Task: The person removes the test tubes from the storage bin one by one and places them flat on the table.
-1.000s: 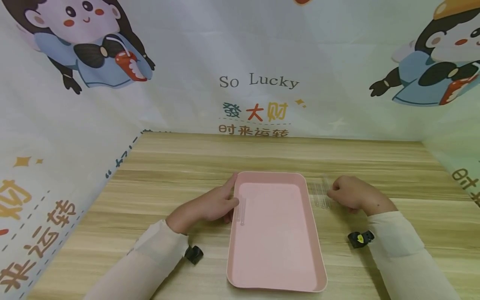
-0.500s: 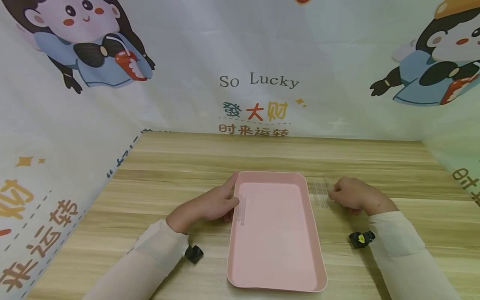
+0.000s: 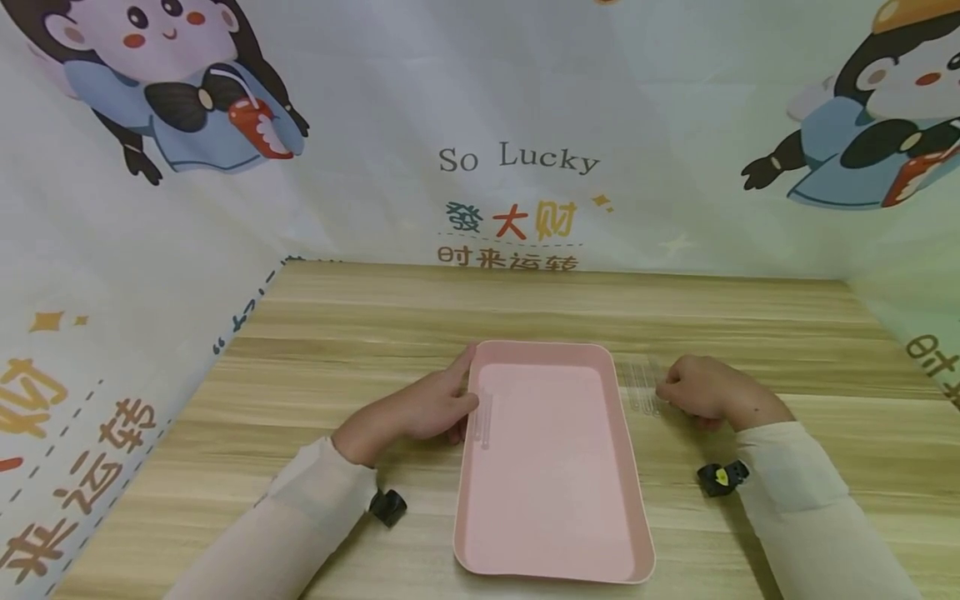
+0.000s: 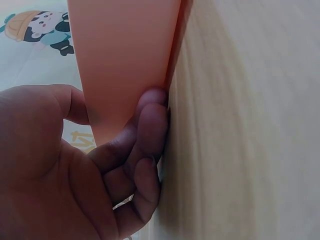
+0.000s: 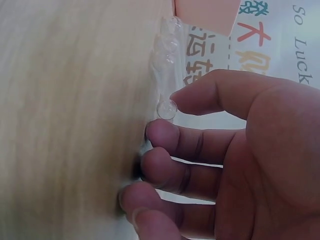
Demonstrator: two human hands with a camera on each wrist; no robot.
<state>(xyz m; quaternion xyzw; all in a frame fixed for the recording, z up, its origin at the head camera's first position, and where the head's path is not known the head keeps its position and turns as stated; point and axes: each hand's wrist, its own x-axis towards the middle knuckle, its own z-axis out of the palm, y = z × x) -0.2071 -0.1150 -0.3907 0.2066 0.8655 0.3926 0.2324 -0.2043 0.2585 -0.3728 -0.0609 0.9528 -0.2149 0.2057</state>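
A pink rectangular tray [image 3: 555,483] lies on the wooden table. My left hand [image 3: 429,410] grips its left wall near the far corner, thumb over the rim and fingers outside. In the left wrist view, that hand's curled fingers [image 4: 150,130] press against the tray wall [image 4: 125,55]. Slim clear test tubes [image 3: 485,421] lie inside the tray along its left side. Several more clear test tubes [image 3: 641,390] lie side by side right of the tray. At the row's right end, my right hand [image 3: 708,389] pinches one clear test tube [image 5: 167,109] between thumb and index finger.
A printed cloth [image 3: 517,100] hangs behind the table and along both sides. Wooden tabletop [image 3: 345,317] surrounds the tray. A small black camera sits at each wrist, the right one [image 3: 722,478] with a yellow mark.
My right hand has shifted very slightly right, and the test tube by it, raised a little a second ago, now lies lower. My left hand and the tray stay in place.
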